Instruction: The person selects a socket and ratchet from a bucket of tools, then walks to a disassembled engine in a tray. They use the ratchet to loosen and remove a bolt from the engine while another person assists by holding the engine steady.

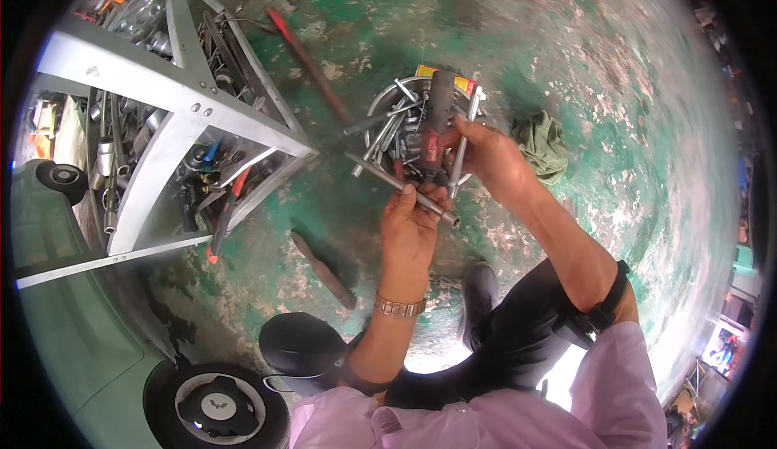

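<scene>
My left hand (411, 224) is closed around a grey tubular wrench (388, 175), which slants from upper left to lower right across the near rim of a round metal pan (370, 119). Fingers of my right hand (495, 160) are closed on a long chrome wrench (472, 117) along the pan's right side. Between the hands a dark cylindrical tool (439, 97) with a red patch lies over the pan; its lower end is partly hidden by my left fingers. Several chrome wrenches (388, 133) and small metal parts fill the pan.
A long bar with a red end (312, 69) and a flat brown strip (322, 271) lie on the green, worn floor. A crumpled green cloth (541, 146) is right of the pan. At left stands a white metal rack (182, 85) full of tools, above a green vehicle (81, 328).
</scene>
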### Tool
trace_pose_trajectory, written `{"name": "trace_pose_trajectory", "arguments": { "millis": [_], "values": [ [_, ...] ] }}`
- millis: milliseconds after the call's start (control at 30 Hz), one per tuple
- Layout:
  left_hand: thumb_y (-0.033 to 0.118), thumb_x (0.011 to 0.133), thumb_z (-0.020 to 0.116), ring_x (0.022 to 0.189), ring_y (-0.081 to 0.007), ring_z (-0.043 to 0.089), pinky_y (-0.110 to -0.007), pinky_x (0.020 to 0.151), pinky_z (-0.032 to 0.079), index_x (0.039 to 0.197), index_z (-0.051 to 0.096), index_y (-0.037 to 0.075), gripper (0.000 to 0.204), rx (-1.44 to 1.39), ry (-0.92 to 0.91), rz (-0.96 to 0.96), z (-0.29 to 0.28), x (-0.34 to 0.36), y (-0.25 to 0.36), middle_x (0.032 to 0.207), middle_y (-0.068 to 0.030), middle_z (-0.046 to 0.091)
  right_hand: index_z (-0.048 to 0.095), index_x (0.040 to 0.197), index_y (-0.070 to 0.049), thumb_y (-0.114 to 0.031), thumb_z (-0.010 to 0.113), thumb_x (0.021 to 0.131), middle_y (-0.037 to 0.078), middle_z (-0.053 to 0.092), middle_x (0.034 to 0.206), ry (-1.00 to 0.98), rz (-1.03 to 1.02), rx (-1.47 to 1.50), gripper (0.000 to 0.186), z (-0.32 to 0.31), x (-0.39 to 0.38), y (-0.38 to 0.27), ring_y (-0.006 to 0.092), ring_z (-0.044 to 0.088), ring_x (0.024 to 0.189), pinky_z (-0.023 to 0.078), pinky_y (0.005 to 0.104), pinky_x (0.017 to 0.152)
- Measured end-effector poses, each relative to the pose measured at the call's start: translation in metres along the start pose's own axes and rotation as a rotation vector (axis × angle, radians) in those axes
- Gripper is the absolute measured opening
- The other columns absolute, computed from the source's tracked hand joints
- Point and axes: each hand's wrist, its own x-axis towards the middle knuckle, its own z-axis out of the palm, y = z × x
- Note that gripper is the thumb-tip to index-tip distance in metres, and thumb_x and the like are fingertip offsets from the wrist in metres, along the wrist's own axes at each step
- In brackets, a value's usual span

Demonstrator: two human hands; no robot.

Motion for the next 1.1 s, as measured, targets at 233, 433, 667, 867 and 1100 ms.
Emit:
{"name": "trace_pose_trajectory", "arguments": {
  "millis": [233, 433, 667, 867, 1100],
  "values": [
    [0.012, 0.101, 0.042, 0.099, -0.0305, 0.064, -0.041, 0.085, 0.055, 0.130, 0.042, -0.009, 0.035, -0.017, 0.186, 0.097, -0.010, 0.006, 0.013, 0.110, -0.0188, 0.062, 0.061, 0.080, -0.003, -0.040, 0.046, 0.099, 0.005, 0.055, 0.069, 0.070, -0.037, -0.118, 0.044, 0.001, -0.012, -0.014, 0.0135, 0.046, 0.058, 0.038, 0.0290, 0.055],
    [0.008, 0.101, 0.040, 0.107, -0.0340, 0.062, -0.044, 0.093, 0.054, 0.120, 0.045, -0.009, 0.026, -0.060, 0.260, 0.133, -0.004, 0.006, 0.016, 0.120, -0.0227, 0.056, 0.057, 0.077, -0.005, -0.041, 0.048, 0.099, 0.004, 0.054, 0.068, 0.037, 0.022, -0.111, 0.043, -0.001, -0.008, -0.008, 0.0127, 0.045, 0.056, 0.036, 0.0281, 0.052],
    [0.003, 0.099, 0.043, 0.112, -0.0362, 0.059, -0.046, 0.096, 0.053, 0.115, 0.045, -0.006, 0.018, -0.036, 0.235, 0.185, 0.000, 0.003, 0.016, 0.125, -0.0235, 0.053, 0.057, 0.081, -0.005, -0.037, 0.047, 0.100, 0.005, 0.057, 0.072, -0.033, 0.008, -0.076, 0.039, 0.001, -0.007, -0.002, 0.0128, 0.047, 0.058, 0.040, 0.0285, 0.054],
    [0.002, 0.098, 0.045, 0.109, -0.0335, 0.061, -0.044, 0.093, 0.054, 0.117, 0.046, -0.003, 0.020, 0.010, 0.182, 0.182, 0.005, 0.001, 0.013, 0.116, -0.0187, 0.057, 0.057, 0.083, -0.005, -0.037, 0.047, 0.100, 0.004, 0.057, 0.072, -0.007, 0.024, -0.103, 0.039, 0.004, -0.007, -0.003, 0.0127, 0.047, 0.058, 0.040, 0.0287, 0.054],
    [0.003, 0.095, 0.053, 0.077, -0.0227, 0.064, -0.037, 0.070, 0.055, 0.113, 0.050, 0.000, 0.018, 0.225, 0.163, 0.122, 0.004, 0.000, 0.006, 0.091, -0.0124, 0.062, 0.061, 0.088, -0.005, -0.038, 0.050, 0.097, 0.004, 0.062, 0.074, -0.014, 0.033, -0.084, 0.035, 0.000, -0.002, 0.000, 0.0114, 0.049, 0.057, 0.039, 0.0275, 0.049]
  ]
}}
